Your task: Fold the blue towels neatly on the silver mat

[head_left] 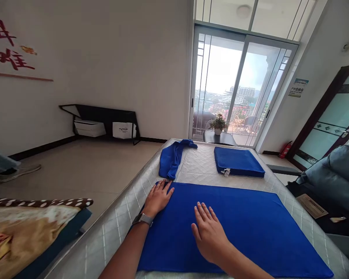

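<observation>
A large blue towel [244,228] lies spread flat on a quilted mattress [116,228] in front of me. My left hand [158,198], with a watch on its wrist, rests open on the towel's far left corner, fingers stretched out. My right hand [208,231] lies flat and open on the towel nearer the middle. Beyond them, a crumpled blue towel [172,158] lies at the mattress's far left. A neat stack of folded blue towels [237,161] sits at the far right.
A patterned cushion [26,228] lies at my left. Another person's shoe [17,171] shows on the floor at left. A black rack with white bags [104,124] stands by the wall. A grey sofa [334,174] is on the right, glass balcony doors [238,89] ahead.
</observation>
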{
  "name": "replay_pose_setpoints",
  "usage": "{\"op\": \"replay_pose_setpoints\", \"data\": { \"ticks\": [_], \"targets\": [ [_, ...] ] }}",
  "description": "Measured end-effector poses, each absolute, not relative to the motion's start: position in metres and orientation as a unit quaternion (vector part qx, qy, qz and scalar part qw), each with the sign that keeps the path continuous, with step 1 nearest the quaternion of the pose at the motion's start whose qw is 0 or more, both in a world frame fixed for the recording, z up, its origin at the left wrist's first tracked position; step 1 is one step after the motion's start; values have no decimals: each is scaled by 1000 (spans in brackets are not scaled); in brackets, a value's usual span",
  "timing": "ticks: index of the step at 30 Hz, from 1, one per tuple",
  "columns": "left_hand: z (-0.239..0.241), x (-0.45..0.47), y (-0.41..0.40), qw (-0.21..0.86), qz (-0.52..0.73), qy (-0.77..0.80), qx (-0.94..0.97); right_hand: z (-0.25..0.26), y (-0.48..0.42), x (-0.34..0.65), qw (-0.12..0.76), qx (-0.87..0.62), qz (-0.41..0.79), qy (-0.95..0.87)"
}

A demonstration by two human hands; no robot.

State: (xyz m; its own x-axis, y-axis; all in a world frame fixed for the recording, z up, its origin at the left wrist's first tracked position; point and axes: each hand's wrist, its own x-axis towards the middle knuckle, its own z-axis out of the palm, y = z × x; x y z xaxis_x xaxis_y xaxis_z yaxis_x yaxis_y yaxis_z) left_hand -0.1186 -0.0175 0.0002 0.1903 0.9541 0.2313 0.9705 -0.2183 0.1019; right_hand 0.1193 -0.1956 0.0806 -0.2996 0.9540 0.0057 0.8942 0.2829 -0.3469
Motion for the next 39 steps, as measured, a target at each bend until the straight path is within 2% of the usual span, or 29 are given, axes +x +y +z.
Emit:
{"op": "replay_pose_setpoints", "data": {
  "ticks": [5,12,24,33,39],
  "targets": [
    [-6,-123,-14,41,-144,-602,-784,63,-196,40,148,-538,178,-811],
    [-14,-125,-9,47,-146,-601,-784,47,-207,63,142,-538,190,-809],
    [-17,-127,-9,50,-126,-606,-784,42,-238,224,39,-686,137,-713],
    [-31,-141,2,65,-107,-589,-798,-9,-269,412,52,-814,-18,-578],
    [-29,-143,2,70,-96,-577,-808,-29,-285,479,80,-839,-37,-536]
  ]
}}
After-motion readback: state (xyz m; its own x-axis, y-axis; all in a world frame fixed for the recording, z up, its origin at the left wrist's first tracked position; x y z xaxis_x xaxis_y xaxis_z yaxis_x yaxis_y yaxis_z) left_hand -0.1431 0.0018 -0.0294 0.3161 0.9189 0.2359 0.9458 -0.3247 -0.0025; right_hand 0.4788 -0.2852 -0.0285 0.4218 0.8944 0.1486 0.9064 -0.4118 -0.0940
